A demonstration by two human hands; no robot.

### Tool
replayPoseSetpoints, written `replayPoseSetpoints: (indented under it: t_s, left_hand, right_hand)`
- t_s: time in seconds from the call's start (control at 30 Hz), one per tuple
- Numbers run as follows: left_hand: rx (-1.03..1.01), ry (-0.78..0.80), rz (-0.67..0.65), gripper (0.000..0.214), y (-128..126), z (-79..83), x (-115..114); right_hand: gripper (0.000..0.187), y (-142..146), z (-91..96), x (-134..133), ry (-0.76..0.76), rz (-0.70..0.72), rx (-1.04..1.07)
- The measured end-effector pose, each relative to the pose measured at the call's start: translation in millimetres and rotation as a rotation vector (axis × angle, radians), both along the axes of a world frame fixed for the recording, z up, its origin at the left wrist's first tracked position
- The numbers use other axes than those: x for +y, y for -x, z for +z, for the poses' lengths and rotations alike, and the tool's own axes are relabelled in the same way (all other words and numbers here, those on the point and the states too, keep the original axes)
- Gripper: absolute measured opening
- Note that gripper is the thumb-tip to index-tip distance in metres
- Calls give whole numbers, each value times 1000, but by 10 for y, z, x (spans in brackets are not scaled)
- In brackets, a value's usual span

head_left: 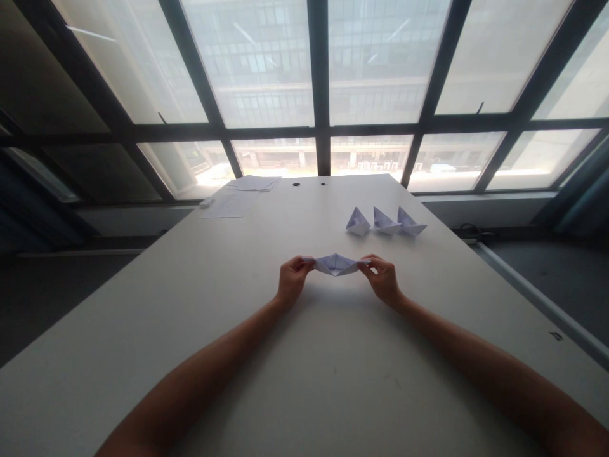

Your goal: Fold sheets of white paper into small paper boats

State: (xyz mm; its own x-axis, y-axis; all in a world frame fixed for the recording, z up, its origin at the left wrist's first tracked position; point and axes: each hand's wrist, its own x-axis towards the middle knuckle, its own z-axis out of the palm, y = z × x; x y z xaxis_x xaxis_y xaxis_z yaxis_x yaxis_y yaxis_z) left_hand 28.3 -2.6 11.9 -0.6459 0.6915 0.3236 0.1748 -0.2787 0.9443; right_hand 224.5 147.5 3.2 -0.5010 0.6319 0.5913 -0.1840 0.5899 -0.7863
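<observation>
A folded white paper boat [337,264] is stretched between my two hands just above the grey table [247,355]. My left hand [294,279] pinches its left tip with closed fingers. My right hand [382,278] pinches its right tip the same way. Both forearms reach forward over the table from the near edge. Three finished paper boats [385,222] stand in a row on the table, behind and to the right of my hands.
Loose white paper sheets [240,197] lie at the table's far left end, near two small dark holes [309,184] in the top. A large window wall [318,95] rises behind the table. Floor lies on both sides of the table.
</observation>
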Motion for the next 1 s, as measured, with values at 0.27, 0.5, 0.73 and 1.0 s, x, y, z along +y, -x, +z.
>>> replayPoseSetpoints:
  t_s: [0.27, 0.5, 0.73, 1.0]
  left_hand:
    - [-195, 19, 3, 40, 94, -72, 36]
    - [-216, 36, -109, 40, 73, -50, 10]
    - [-59, 84, -139, 58, -17, -1, -36]
    - [24, 180, -196, 57, -173, 37, -54]
  right_hand:
    - [29, 17, -75, 145, 177, -12, -123]
    - [33, 16, -94, 139, 311, 78, -133]
    - [27, -11, -45, 28, 228, 134, -282]
    - [28, 5, 47, -201, -77, 233, -503]
